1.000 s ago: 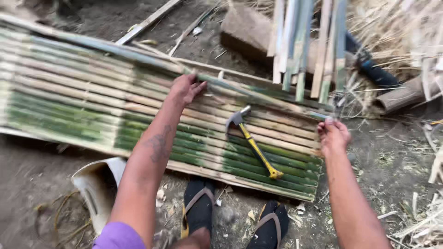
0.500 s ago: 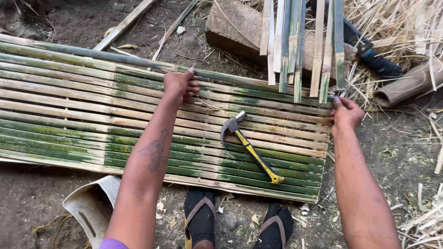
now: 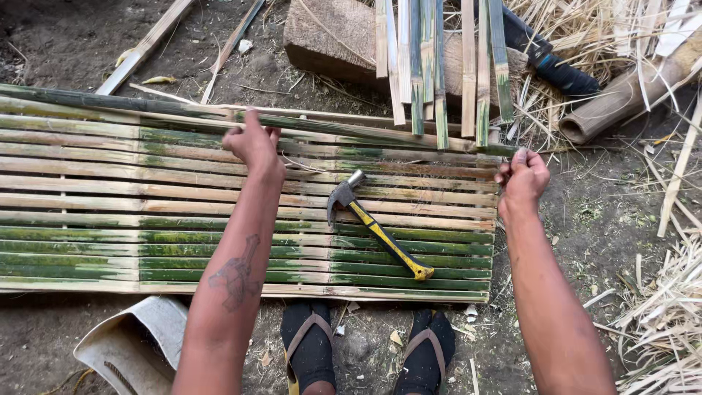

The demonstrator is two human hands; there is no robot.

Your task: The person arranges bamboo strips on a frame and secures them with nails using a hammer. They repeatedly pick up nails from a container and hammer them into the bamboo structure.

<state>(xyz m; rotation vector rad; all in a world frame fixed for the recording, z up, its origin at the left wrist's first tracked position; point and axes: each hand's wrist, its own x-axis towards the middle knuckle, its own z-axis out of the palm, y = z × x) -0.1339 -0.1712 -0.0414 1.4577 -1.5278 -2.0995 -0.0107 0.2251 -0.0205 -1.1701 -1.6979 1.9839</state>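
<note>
At the panel's [image 3: 88, 212] far edge I'm gripping the top slat [image 3: 365, 130], left hand [image 3: 254, 146] and right hand [image 3: 523, 179] fingers curled on it, seating it; nailing looks next, needing the hammer [image 3: 376, 228].

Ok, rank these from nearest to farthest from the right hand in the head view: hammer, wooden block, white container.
From the right hand:
1. Hammer, just to its left, lying on the bamboo panel.
2. Wooden block, up and left, beyond the panel.
3. White container, far lower left, on the ground.
</note>
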